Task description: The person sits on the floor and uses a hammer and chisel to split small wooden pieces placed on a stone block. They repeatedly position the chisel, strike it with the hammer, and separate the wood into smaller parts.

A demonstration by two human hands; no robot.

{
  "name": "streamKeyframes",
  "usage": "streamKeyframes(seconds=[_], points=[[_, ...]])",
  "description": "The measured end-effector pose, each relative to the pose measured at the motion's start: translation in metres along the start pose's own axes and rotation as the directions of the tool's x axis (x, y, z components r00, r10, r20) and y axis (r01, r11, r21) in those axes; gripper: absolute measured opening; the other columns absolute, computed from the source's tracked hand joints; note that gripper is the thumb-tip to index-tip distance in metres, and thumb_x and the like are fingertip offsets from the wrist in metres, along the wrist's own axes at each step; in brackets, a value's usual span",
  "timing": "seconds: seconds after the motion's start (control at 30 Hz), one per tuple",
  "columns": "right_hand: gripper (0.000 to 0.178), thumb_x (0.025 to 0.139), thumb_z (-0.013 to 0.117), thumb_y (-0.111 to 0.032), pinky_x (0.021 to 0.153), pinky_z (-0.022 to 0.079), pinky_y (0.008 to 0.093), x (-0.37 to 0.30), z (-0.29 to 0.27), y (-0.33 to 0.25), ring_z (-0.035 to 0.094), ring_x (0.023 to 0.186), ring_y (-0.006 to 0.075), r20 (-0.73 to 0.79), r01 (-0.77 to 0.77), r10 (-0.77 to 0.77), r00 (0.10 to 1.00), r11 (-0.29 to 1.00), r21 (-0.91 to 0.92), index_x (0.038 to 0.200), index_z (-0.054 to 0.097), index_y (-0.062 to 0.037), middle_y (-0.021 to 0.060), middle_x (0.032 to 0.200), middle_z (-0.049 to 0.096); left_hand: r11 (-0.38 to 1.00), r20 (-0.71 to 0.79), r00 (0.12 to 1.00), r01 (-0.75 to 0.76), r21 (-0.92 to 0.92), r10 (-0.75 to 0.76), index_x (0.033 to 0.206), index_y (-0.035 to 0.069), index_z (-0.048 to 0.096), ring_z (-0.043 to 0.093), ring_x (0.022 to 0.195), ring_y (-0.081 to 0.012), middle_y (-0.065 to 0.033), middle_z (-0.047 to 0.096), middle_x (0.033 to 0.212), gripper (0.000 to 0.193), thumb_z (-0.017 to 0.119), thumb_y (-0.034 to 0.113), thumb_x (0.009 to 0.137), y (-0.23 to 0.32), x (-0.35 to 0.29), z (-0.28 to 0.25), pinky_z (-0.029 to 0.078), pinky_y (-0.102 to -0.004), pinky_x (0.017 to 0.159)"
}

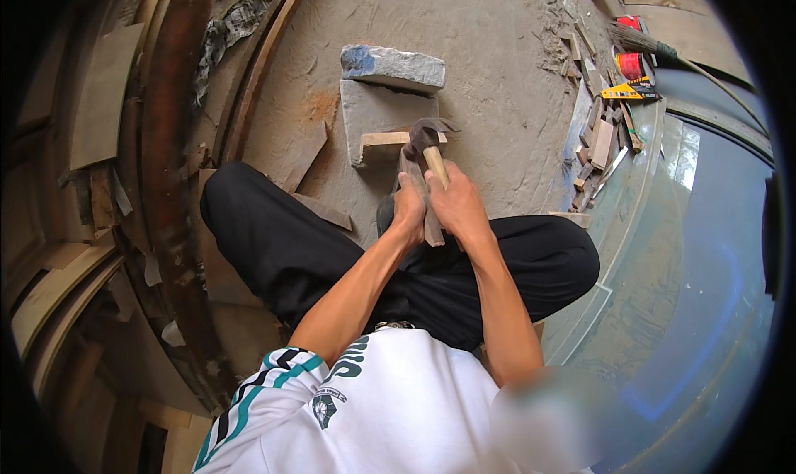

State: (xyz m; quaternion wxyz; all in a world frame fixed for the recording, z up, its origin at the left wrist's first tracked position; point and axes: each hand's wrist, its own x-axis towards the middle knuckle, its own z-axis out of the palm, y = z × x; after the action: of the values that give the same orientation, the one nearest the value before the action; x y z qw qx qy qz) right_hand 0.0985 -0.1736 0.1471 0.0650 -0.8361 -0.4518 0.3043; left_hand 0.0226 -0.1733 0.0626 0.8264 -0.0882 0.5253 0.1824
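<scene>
Concrete floor (497, 51) carries a stone (390, 68); just below it, right hand (460, 205) grips a hammer (427, 142) short for control, left hand (408, 209) clasping a wood strip (419, 196) steady.

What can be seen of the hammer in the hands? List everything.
The hammer has a dark metal claw head and a pale wooden handle. Its head sits over the end of a small wooden strip lying on a flat grey stone slab. The handle slants back toward the person, gripped by the right hand. The left hand is beside it, closed on a wood piece. The handle's lower part is hidden.
</scene>
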Motion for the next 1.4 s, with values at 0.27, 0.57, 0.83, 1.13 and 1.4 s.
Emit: streamKeyframes(seconds=[0.27, 0.57, 0.83, 1.13, 1.4], points=[[0.037, 0.102, 0.053, -0.034, 0.052, 0.051, 0.0376, -0.001, -0.042, -0.058, 0.065, 0.054, 0.0248, -0.141, -0.054, 0.106, 0.984, 0.942, 0.332, 0.126, 0.062, -0.0072, 0.0142, 0.073, 0.066, 0.998, -0.001, 1.000, -0.018, 0.062, 0.018, 0.102, 0.003, 0.051, 0.052, 0.052, -0.0214, -0.0079, 0.052, 0.071, 0.064, 0.019, 0.057, 0.106, -0.006, 0.017, -0.017, 0.049, -0.0361, 0.047], [0.040, 0.102, 0.053, -0.039, 0.054, 0.052, 0.0408, 0.012, -0.029, -0.048, 0.066, 0.056, 0.0301, -0.149, 0.006, 0.023, 0.989, 0.981, 0.194, 0.123, 0.064, -0.0068, 0.0174, 0.074, 0.066, 0.990, -0.050, 0.999, -0.011, 0.139, 0.018, 0.102, 0.002, 0.051, 0.055, 0.054, -0.0216, -0.0091, 0.054, 0.074, 0.065, 0.019, 0.058, 0.106, 0.002, 0.003, -0.012, 0.050, -0.0376, 0.047], [0.041, 0.102, 0.053, -0.037, 0.063, 0.052, 0.0437, 0.006, -0.015, -0.012, 0.067, 0.072, 0.0342, 0.119, -0.098, 0.079, 0.990, 0.982, 0.160, 0.126, 0.061, -0.0039, 0.0204, 0.077, 0.065, 0.999, -0.006, 1.000, -0.029, 0.033, 0.030, 0.103, 0.002, 0.051, 0.056, 0.055, -0.0220, -0.0091, 0.054, 0.076, 0.065, 0.018, 0.058, 0.106, 0.000, 0.009, -0.009, 0.050, -0.0380, 0.048], [0.040, 0.102, 0.051, -0.035, 0.080, 0.050, 0.0530, 0.001, -0.008, -0.028, 0.065, 0.091, 0.0490, -0.054, -0.029, 0.035, 0.998, 0.994, 0.107, 0.126, 0.060, -0.0043, 0.0295, 0.090, 0.068, 0.999, 0.008, 1.000, -0.015, 0.038, 0.015, 0.106, 0.001, 0.050, 0.055, 0.054, -0.0221, -0.0090, 0.054, 0.074, 0.064, 0.019, 0.058, 0.106, -0.003, 0.012, -0.011, 0.050, -0.0375, 0.048], [0.039, 0.100, 0.052, -0.035, 0.086, 0.048, 0.0573, -0.007, -0.059, -0.079, 0.063, 0.098, 0.0533, 0.041, -0.217, 0.218, 0.975, 0.902, 0.373, 0.122, 0.059, -0.0035, 0.0329, 0.097, 0.068, 0.994, -0.005, 1.000, -0.003, 0.108, 0.003, 0.106, 0.001, 0.051, 0.055, 0.054, -0.0218, -0.0087, 0.054, 0.074, 0.065, 0.019, 0.056, 0.107, 0.001, 0.007, -0.015, 0.051, -0.0382, 0.049]])
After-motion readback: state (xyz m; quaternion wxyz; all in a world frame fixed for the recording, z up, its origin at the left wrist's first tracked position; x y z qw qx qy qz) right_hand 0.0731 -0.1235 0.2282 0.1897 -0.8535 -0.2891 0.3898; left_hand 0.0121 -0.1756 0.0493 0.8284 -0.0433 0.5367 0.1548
